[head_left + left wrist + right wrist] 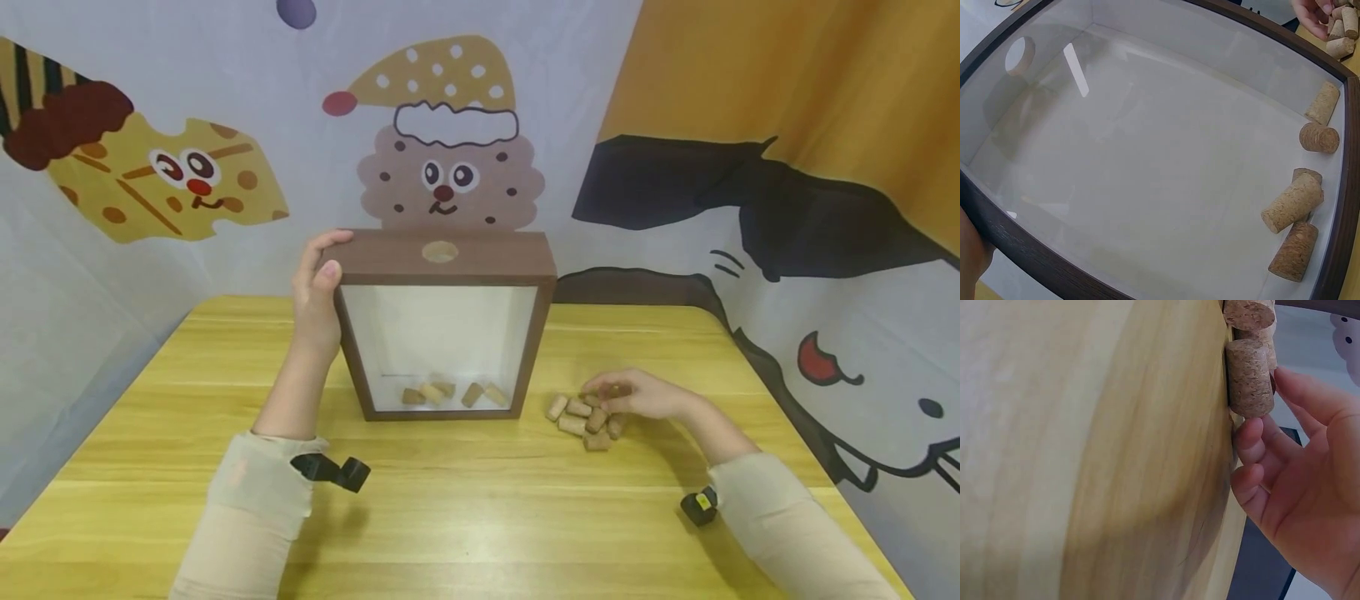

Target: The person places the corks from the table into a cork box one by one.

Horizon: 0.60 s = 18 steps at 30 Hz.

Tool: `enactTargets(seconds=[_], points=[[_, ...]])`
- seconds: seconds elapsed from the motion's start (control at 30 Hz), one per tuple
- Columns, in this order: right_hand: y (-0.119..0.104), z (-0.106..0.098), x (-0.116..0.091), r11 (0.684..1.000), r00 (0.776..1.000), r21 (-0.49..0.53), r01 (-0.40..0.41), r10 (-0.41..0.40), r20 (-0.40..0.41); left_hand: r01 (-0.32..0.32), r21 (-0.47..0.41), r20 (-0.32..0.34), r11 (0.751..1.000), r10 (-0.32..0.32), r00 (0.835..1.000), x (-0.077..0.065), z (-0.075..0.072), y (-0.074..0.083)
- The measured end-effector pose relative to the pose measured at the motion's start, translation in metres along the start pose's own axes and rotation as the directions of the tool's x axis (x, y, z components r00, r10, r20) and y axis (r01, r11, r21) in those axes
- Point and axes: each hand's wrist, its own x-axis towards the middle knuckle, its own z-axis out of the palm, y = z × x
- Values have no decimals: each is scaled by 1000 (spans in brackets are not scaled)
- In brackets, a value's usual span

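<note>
A brown-framed display box (pixel 450 337) with a see-through front and white back stands upright on the table. A round hole (pixel 440 252) is in its top. My left hand (pixel 318 287) grips the box's top left corner, thumb at the front edge and fingers over the top. Several corks (pixel 1294 203) lie inside along the bottom. Right of the box is a pile of loose corks (pixel 572 425). My right hand (pixel 637 393) is at the far side of this pile, fingers bent beside a cork (pixel 1250 378); whether it pinches one is hidden.
The wooden table (pixel 465 517) extends in front of the box and to both sides. Close behind hangs a cloth (pixel 450 175) printed with cartoon figures. Small black cameras (pixel 700 506) are worn at both wrists, over pale sleeves (pixel 255 508).
</note>
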Motion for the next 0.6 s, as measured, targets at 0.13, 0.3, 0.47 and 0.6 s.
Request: enactTargets(seconds=[0.13,0.3,0.47,0.6], points=[[-2,1,0,1000,999,12,16,-16,34,1,-9,2,1000,-1,1000,0,-1,-1],[-5,2,-3,999,999,10,34,-34,13,7,-25,0,1000,-7,1000,1,-1,-2],[-6,2,-7,998,997,25,64,-63,-42,0,-30,2,1000,0,1000,1,-1,-2],[-8,0,-10,996,989,-20,85,-86,-120,5,-29,0,1000,-5,1000,1,-1,-2]])
